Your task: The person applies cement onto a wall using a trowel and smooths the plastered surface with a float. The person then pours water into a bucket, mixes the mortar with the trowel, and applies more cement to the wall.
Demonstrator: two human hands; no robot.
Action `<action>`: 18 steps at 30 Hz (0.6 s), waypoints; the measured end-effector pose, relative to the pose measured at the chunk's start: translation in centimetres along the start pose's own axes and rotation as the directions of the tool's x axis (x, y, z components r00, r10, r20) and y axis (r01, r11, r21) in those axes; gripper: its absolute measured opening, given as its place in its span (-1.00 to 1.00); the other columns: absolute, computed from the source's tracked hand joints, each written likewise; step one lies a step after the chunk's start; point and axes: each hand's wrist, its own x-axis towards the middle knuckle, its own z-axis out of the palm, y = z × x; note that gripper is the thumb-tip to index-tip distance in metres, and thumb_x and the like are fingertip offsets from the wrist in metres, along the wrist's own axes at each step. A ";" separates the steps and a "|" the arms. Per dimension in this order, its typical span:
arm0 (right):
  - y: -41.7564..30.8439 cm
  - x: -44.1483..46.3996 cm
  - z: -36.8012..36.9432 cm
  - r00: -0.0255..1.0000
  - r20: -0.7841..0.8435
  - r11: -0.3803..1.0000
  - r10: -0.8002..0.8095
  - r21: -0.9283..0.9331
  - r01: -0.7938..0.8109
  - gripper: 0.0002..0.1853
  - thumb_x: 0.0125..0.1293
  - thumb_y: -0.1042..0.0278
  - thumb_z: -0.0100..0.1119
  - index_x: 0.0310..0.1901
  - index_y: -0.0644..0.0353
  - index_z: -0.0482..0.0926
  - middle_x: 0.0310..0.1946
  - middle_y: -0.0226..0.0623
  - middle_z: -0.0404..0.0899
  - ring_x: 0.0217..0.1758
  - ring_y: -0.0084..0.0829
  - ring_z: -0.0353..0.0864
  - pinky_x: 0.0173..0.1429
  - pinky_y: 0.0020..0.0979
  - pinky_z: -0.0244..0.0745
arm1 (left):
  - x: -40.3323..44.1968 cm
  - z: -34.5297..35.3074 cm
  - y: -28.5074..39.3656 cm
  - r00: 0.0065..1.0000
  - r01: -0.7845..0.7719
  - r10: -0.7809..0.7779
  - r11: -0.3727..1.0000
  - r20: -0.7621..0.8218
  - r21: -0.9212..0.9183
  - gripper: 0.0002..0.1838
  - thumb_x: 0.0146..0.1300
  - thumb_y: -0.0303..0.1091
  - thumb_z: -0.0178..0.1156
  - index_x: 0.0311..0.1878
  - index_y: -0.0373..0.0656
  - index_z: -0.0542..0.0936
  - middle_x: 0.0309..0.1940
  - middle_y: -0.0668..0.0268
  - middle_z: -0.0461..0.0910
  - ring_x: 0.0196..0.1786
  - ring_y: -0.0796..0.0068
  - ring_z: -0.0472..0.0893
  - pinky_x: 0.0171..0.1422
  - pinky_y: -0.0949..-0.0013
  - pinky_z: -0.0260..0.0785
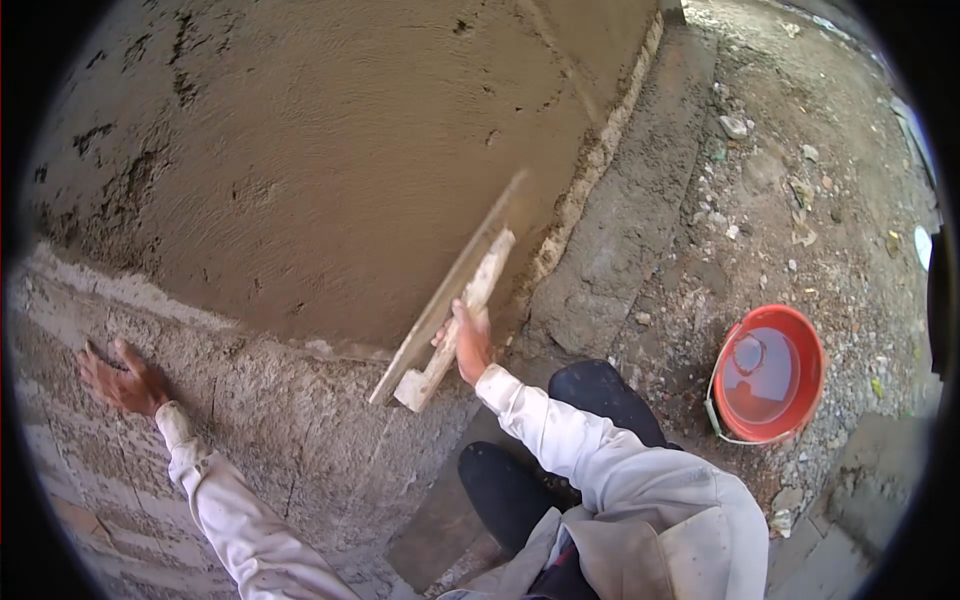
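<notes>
My right hand (472, 343) is wrapped round the handle of a wooden plastering float (457, 290), its long flat board tilted on edge against the wet plaster (350, 190). The board's far end is slightly blurred. Off to the left, my left hand (122, 378) rests with its fingers spread on the rough, unplastered part of the wall (270, 390). That hand holds nothing. Dark holes and rough patches mark the plaster towards the upper left.
To the right, a red bucket (812, 372) with a pale handle holds cloudy water. Stones and rubble (733, 127) litter the ground. A strip of grey mortar (620, 220) runs along the plaster's right edge. My knees (600, 395) are bent close below the float.
</notes>
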 end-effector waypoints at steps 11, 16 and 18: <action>-19.3 7.8 20.8 0.779 0.502 0.681 -0.376 -0.421 0.600 -0.41 0.45 0.11 0.10 0.13 0.62 0.29 -0.18 0.30 0.62 -0.19 0.08 0.68 0.01 -0.07 0.56 | 0.0 0.1 -0.1 1.000 -0.012 0.012 1.000 -0.002 0.004 -0.30 0.42 0.19 0.01 0.47 -0.05 0.39 0.53 0.16 0.26 0.61 0.06 0.12 0.66 -0.04 -0.16; -20.9 10.5 21.7 0.775 0.482 0.721 -0.408 -0.351 0.598 -0.51 0.47 0.11 0.09 0.04 0.48 0.31 -0.30 0.03 0.57 -0.44 -0.24 0.66 -0.31 -0.23 0.65 | -0.1 0.5 0.1 0.996 -0.080 0.078 0.996 -0.042 -0.045 -0.34 0.39 0.14 0.08 0.40 -0.11 0.46 0.45 0.09 0.38 0.53 0.04 0.25 0.61 0.03 -0.02; -20.3 10.5 19.1 0.839 0.429 0.817 -0.334 -0.313 0.485 -0.56 0.48 0.10 0.10 0.02 0.40 0.30 -0.35 -0.11 0.53 -0.54 -0.40 0.63 -0.46 -0.33 0.66 | -0.1 1.2 -1.3 0.994 -0.100 0.098 0.995 -0.058 -0.030 -0.38 0.38 0.06 0.14 0.34 -0.17 0.51 0.36 0.05 0.45 0.44 0.00 0.37 0.53 0.08 0.12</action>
